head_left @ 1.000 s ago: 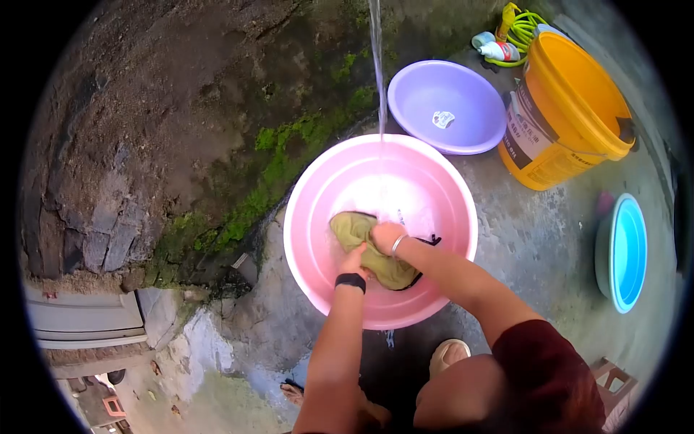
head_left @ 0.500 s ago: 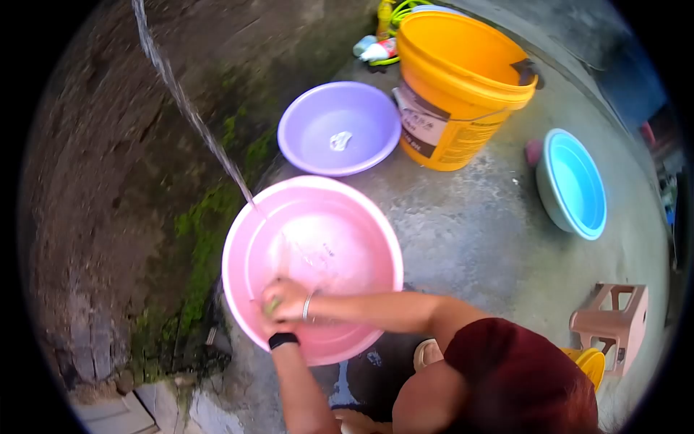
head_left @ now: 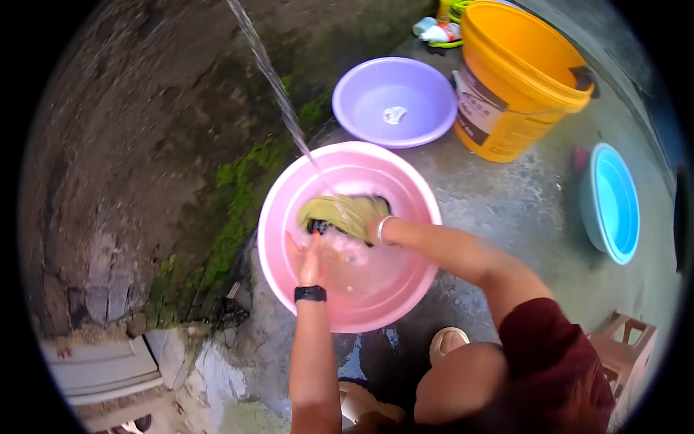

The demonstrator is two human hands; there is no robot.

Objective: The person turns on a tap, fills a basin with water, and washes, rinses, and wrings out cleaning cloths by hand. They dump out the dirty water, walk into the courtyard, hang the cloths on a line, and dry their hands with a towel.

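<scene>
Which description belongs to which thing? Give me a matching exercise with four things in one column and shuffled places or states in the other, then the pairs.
Things
1. cloth
2. purple basin
3. bucket
4. water stream

Descriptions
A. has a printed label outside
B. falls into the pink basin
C. is at the right hand
D. has a white patch inside

Pairs: 1-C; 2-D; 3-A; 4-B

In a central basin (head_left: 376,311) lies a cloth (head_left: 334,210) — right hand (head_left: 375,226) at the cloth's 3 o'clock end, left hand (head_left: 309,265) toward the basin's 8. Around that basin: second basin (head_left: 365,101) at 1 o'clock, bucket (head_left: 535,94) toward 2, third basin (head_left: 616,206) at 3, stool (head_left: 640,356) at 4.
</scene>
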